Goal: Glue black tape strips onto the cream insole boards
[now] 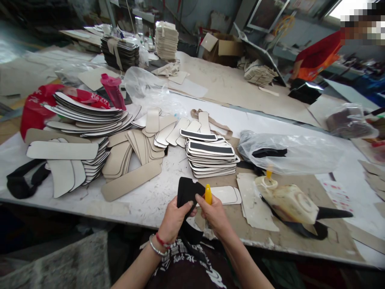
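My left hand point(171, 220), with a red band and a metal bangle at the wrist, pinches a black fabric-like strip point(185, 190) above the table's front edge. The strip's lower end hangs in a curve towards my lap. My right hand point(217, 213) is closed round a yellow handle point(208, 194), perhaps of a brush or blade; its working end is hidden. The right thumb also presses on the strip's right side. Just beyond lies a stack of white-edged boards with black strips point(212, 149). Beside my right hand are two pale rounded boards point(227, 194).
Fanned beige boards point(117, 160) and stacked white boards point(62, 150) cover the left side. A pink bottle point(113, 90) stands behind them. To the right are a clear plastic bag point(303, 150) and a stained cream container point(291, 202). Another person's red sleeve point(319, 52) shows at far right.
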Action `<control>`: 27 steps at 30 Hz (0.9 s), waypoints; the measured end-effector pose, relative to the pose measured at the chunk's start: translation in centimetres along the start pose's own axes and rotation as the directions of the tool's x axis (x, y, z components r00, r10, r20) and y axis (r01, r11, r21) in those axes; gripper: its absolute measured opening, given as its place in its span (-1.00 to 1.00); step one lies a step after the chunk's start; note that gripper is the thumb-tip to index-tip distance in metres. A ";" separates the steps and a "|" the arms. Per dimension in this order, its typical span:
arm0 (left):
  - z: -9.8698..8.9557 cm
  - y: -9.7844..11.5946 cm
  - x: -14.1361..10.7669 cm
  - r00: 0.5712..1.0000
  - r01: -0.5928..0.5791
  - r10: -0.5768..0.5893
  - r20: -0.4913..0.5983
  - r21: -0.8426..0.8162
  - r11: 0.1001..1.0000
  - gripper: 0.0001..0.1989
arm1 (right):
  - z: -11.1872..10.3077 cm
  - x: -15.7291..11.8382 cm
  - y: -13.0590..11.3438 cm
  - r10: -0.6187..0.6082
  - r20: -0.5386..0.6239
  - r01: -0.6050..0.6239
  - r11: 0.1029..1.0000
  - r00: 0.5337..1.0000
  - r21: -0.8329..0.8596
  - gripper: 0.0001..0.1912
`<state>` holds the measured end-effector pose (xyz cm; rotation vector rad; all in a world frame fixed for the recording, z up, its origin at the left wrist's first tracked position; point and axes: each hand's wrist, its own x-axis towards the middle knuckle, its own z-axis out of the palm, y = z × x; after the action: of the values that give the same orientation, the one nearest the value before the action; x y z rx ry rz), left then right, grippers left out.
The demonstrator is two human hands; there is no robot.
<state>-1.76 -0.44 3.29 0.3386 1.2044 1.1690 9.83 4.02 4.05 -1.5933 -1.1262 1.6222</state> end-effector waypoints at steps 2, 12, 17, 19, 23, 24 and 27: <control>0.1 -0.5 0.0 1.000 0.012 -0.012 0.020 0.030 0.999 -0.63 | -0.4 0.2 0.0 0.017 -0.078 -0.011 0.997 0.997 0.074 -0.59; 1.7 -2.4 0.3 0.989 0.112 -0.124 0.086 0.129 0.985 -0.70 | -3.1 2.5 -0.2 0.051 -0.247 0.028 0.952 0.968 0.304 -0.62; 2.3 -2.6 0.7 0.978 0.162 -0.169 0.120 0.060 0.985 -0.64 | -4.2 3.1 -0.5 0.025 -0.179 0.007 0.985 0.984 0.173 -0.60; 2.7 -2.2 0.8 0.970 0.175 -0.175 0.170 0.013 0.984 -0.60 | -4.3 3.0 -0.6 0.002 -0.089 0.008 0.995 0.996 0.103 -0.61; 3.3 -1.1 0.9 0.952 0.197 -0.192 0.238 0.005 0.980 -0.58 | -4.3 3.2 -0.6 -0.072 -0.006 0.072 0.997 0.997 -0.041 -0.63; 3.4 -0.9 0.9 0.950 0.204 -0.201 0.238 0.013 0.979 -0.57 | -4.2 3.3 -0.6 -0.097 -0.015 0.096 0.993 0.995 -0.074 -0.63; 3.5 -0.8 1.0 0.961 0.208 -0.207 0.184 0.015 0.978 -0.57 | -4.3 3.7 -0.7 -0.153 -0.061 0.146 0.983 0.986 -0.106 -0.65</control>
<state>1.57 1.29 3.52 0.3022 1.0476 0.9369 13.56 8.22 3.19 -1.5743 -1.2779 1.4228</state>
